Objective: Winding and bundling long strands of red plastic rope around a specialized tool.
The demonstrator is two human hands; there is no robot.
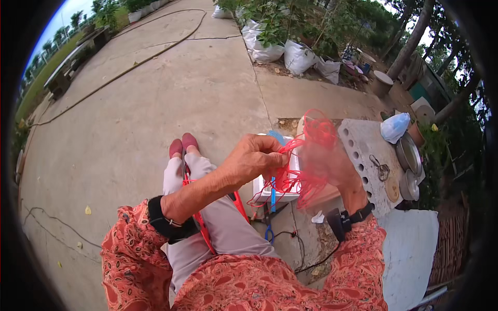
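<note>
My left hand (263, 155) is closed in a pinch on a tangle of thin red string (284, 181). Loose loops hang below its fingers. To its right, my right hand (327, 163) is smeared by motion among more red loops, so its fingers cannot be made out. Beneath the string stands a white box (259, 191) with something blue in it. On the ground near my knee lies a pair of scissors (269, 233) with blue handles. Long red handle-like pieces (204, 233) rest across my lap; what they belong to is partly hidden by my left arm.
A pale slab with holes (358, 139) at the right bears a coil of wire (381, 168), with metal pans (409, 155) and a blue-white plastic bag (395, 127) beside it. A hose (150, 59) crosses the concrete. White sacks with plants (299, 57) stand farther off.
</note>
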